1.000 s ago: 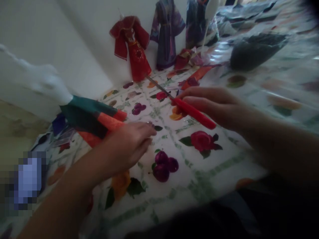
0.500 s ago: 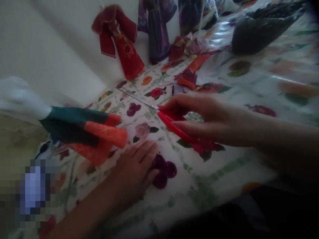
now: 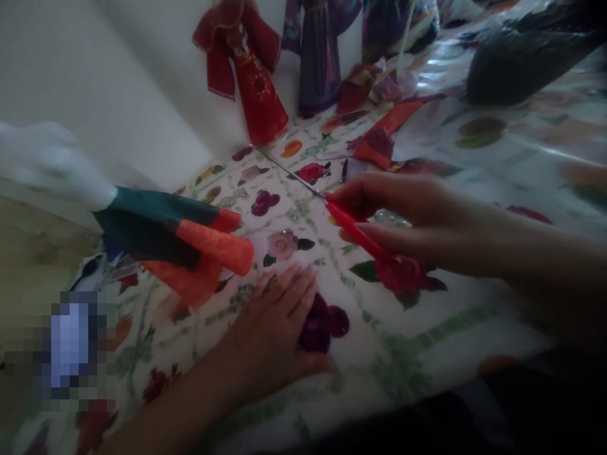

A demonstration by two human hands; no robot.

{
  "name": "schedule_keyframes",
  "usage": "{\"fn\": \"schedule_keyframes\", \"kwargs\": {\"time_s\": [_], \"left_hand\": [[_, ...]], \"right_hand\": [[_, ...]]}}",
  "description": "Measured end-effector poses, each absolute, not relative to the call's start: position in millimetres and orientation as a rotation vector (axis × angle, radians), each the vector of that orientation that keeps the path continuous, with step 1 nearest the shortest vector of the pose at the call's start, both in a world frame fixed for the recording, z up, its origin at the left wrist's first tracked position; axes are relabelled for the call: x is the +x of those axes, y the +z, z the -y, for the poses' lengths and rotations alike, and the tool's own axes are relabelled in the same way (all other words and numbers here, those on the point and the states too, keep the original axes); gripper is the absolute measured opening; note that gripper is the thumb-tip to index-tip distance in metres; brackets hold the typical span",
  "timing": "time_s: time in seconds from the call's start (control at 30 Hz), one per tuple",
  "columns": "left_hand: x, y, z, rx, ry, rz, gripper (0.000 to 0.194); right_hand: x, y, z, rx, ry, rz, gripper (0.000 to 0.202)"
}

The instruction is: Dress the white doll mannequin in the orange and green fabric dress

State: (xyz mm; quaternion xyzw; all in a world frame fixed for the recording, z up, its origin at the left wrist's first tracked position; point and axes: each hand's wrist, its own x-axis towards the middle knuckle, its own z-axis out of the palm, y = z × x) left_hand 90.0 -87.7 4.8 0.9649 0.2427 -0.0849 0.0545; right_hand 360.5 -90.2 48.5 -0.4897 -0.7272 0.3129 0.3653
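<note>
My right hand [image 3: 379, 208] grips the red handles of a pair of scissors [image 3: 358, 234], whose thin metal blades point up and left, close together. My left hand [image 3: 284, 322] lies flat on the flowered tablecloth [image 3: 389, 354], fingers spread a little, holding nothing. Left of it lies a green and orange cloth piece [image 3: 184, 237], with orange tube-like ends toward my left hand. A white object [image 3: 57, 158] joins its far left end; what it is, I cannot make out.
A red dress-like figure [image 3: 260, 95] and a purple one [image 3: 320, 63] stand by the wall. Orange and dark red scraps [image 3: 379, 139] lie right of them. A black bag [image 3: 512, 63] sits at the back right. A blurred blue patch [image 3: 71, 347] is at the left.
The view has shifted, moving most things right in the picture. My left thumb has spread out from the fingers. The scissors are still in my right hand, their blades now closer to the red figure's base.
</note>
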Motion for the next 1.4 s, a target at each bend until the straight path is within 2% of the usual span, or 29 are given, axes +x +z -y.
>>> {"fn": "schedule_keyframes", "kwargs": {"time_s": [0.2, 0.57, 0.67, 0.77, 0.87, 1.03, 1.13, 1.4], "left_hand": [[86.7, 10.3, 83.4, 2.766, -0.209, -0.735, 0.085], [89.9, 8.2, 88.5, 2.766, -0.216, -0.792, 0.082], [88.6, 10.9, 83.8, 2.669, -0.102, -0.815, 0.066], [88.4, 15.1, 77.6, 2.483, 0.162, -0.926, 0.043], [90.2, 18.4, 73.2, 2.327, 0.416, -1.01, 0.03], [98.5, 20.1, 69.5, 2.206, 0.494, -1.137, 0.019], [105.9, 19.3, 66.0, 2.273, 0.468, -1.04, 0.008], [114.2, 2.5, 58.4, 2.684, 0.366, -0.829, 0.012]], "right_hand": [[361.1, 46.7, 88.5, -1.232, 0.808, 1.849, 0.033], [360.1, 46.2, 86.7, -1.257, 0.81, 1.851, 0.038], [360.0, 45.4, 86.3, -1.256, 0.807, 1.856, 0.037], [360.9, 44.6, 86.0, -1.262, 0.789, 1.853, 0.037], [362.0, 44.1, 85.8, -1.262, 0.771, 1.863, 0.037], [362.1, 44.4, 85.5, -1.246, 0.754, 1.872, 0.036], [361.9, 45.0, 85.9, -1.262, 0.737, 1.875, 0.035], [361.4, 47.6, 88.6, -1.228, 0.749, 1.863, 0.034]]}}
